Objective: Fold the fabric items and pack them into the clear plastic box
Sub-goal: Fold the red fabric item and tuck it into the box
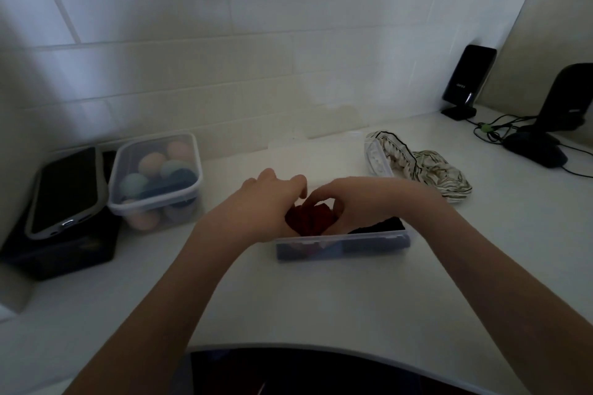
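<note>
Red cloth [313, 216], soft, light: my left hand [266, 202] and right hand [349, 202] pinch its bunched edges into box [340, 247]; striped cloth [433, 170] at two o'clock.

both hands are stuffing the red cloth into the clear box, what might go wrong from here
1. The red fabric bulges above the rim of the clear plastic box under the left hand and right hand; it may spring up once released.
2. A dark fabric already fills the box's right side, so the striped fabric waiting on the counter may not fit.
3. Pressing on one side might tip or slide the light box.
</note>
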Motion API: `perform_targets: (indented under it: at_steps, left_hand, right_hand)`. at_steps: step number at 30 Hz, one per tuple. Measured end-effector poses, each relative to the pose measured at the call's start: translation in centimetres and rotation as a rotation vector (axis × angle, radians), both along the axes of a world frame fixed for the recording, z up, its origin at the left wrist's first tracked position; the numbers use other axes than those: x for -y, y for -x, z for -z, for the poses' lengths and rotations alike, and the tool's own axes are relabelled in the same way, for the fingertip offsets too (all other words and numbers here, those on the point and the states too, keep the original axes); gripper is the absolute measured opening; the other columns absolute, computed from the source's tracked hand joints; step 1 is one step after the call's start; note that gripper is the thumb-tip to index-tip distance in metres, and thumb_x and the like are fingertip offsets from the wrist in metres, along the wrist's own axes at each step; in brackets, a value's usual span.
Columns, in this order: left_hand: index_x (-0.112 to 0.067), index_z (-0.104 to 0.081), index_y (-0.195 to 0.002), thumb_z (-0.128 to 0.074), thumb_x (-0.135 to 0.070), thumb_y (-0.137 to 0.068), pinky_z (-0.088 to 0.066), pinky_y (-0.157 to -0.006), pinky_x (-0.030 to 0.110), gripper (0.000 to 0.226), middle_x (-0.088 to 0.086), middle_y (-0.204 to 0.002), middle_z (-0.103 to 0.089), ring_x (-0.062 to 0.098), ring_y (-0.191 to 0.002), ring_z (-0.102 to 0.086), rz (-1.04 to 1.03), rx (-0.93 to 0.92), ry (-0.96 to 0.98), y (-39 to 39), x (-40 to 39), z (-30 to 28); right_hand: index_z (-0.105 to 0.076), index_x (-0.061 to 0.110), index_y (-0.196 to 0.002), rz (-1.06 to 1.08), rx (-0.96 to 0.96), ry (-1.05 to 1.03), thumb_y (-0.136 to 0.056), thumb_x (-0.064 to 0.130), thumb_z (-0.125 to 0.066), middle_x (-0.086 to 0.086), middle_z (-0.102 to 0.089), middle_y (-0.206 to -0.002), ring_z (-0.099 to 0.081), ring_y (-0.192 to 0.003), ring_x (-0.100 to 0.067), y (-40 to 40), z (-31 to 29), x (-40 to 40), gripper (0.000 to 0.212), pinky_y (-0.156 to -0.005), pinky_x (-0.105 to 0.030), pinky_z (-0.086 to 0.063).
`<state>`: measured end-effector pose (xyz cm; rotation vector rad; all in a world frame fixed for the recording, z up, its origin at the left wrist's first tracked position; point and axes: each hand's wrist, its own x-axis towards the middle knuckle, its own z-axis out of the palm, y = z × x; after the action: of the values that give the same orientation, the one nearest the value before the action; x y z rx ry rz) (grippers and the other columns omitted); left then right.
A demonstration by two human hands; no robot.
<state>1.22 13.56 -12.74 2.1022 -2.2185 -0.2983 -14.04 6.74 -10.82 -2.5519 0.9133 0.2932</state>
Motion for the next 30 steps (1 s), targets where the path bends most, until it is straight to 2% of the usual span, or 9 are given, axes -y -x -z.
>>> perform_targets:
  at_steps: [3,6,9,12,14,17,21,28,30]
  left_hand:
    - [-0.039,-0.046,-0.115,-0.073,-0.039,-0.07,-0.038,-0.08,0.027,0.052,-0.004,-0.113,-0.058,0.016,-0.107,-0.042,0.026,-0.133,0.097,-0.6,-0.7,-0.5]
    - [-0.038,-0.055,-0.111,-0.076,-0.024,-0.072,-0.035,-0.078,0.022,0.047,-0.015,-0.111,-0.054,0.006,-0.1,-0.04,0.095,-0.222,0.119,-1.4,-1.2,-1.4]
    - [-0.034,-0.062,-0.1,-0.07,-0.014,-0.078,-0.037,-0.074,0.016,0.031,-0.023,-0.097,-0.057,0.001,-0.092,-0.05,0.097,-0.348,0.246,-2.2,-1.2,-1.6]
    - [-0.032,-0.063,-0.093,-0.059,-0.008,-0.085,-0.038,-0.075,0.008,0.026,-0.03,-0.09,-0.057,-0.004,-0.091,-0.054,0.013,-0.518,0.426,-2.0,-0.8,-0.5]
    - [-0.029,-0.062,-0.094,-0.051,-0.001,-0.086,-0.04,-0.084,0.016,0.032,-0.024,-0.093,-0.06,0.003,-0.095,-0.055,-0.046,-0.564,0.532,-1.2,-0.3,0.9]
    - [-0.027,-0.061,-0.094,-0.043,0.009,-0.084,-0.036,-0.09,0.012,0.042,-0.015,-0.099,-0.062,0.007,-0.101,-0.056,-0.048,-0.566,0.574,0.0,0.3,2.5]
    - [-0.025,-0.061,-0.093,-0.039,0.015,-0.079,-0.032,-0.082,-0.003,0.048,-0.01,-0.097,-0.065,0.008,-0.099,-0.059,-0.009,-0.591,0.527,0.6,1.1,3.0]
    - [-0.02,-0.062,-0.096,-0.042,0.012,-0.083,-0.042,-0.089,0.015,0.039,-0.007,-0.095,-0.067,0.009,-0.097,-0.061,0.001,-0.617,0.513,1.5,1.8,3.0]
    - [-0.02,-0.062,-0.097,-0.044,0.01,-0.083,-0.04,-0.086,0.013,0.037,-0.008,-0.095,-0.067,0.009,-0.096,-0.061,0.008,-0.608,0.51,1.7,2.0,3.0]
  right_hand:
    - [-0.051,0.035,-0.127,0.043,0.135,-0.072,-0.077,0.033,-0.074,0.013,-0.046,-0.055,-0.046,-0.043,0.004,1.4,0.3,0.9,0.055,-0.048,-0.007,-0.034]
    - [-0.054,0.038,-0.123,0.068,0.22,-0.121,-0.076,0.034,-0.074,0.003,-0.047,-0.055,-0.036,-0.045,-0.006,2.5,0.5,1.4,0.052,-0.05,-0.015,-0.029]
    - [-0.063,0.035,-0.111,0.116,0.379,-0.103,-0.078,0.03,-0.072,0.01,-0.052,-0.048,-0.039,-0.045,-0.006,3.8,0.2,2.0,0.034,-0.05,-0.015,-0.033]
    - [-0.07,0.029,-0.097,0.29,0.665,0.096,-0.082,0.022,-0.07,0.013,-0.053,-0.049,-0.04,-0.044,-0.002,5.6,0.4,3.5,0.017,-0.049,-0.014,-0.034]
    - [-0.069,0.028,-0.097,0.471,0.778,0.336,-0.084,0.023,-0.065,0.008,-0.059,-0.067,-0.047,-0.055,-0.005,6.7,1.4,5.1,0.014,-0.056,-0.019,-0.037]
    - [-0.062,0.026,-0.112,0.696,0.679,0.497,-0.087,0.035,-0.057,-0.005,-0.065,-0.102,-0.06,-0.088,-0.022,8.3,4.2,7.5,0.027,-0.078,-0.035,-0.048]
    - [-0.042,0.025,-0.137,0.666,0.219,0.358,-0.091,0.043,-0.042,-0.012,-0.056,-0.133,-0.055,-0.117,-0.032,9.4,7.6,7.9,0.05,-0.095,-0.044,-0.045]
    - [-0.054,0.006,-0.127,0.749,0.554,0.46,-0.088,0.014,-0.056,-0.02,-0.064,-0.117,-0.059,-0.107,-0.036,9.2,8.9,9.0,0.039,-0.086,-0.036,-0.044]
    - [-0.06,0.007,-0.12,0.776,0.649,0.433,-0.087,0.007,-0.055,-0.016,-0.066,-0.116,-0.06,-0.108,-0.034,9.6,9.0,9.0,0.033,-0.086,-0.032,-0.043]
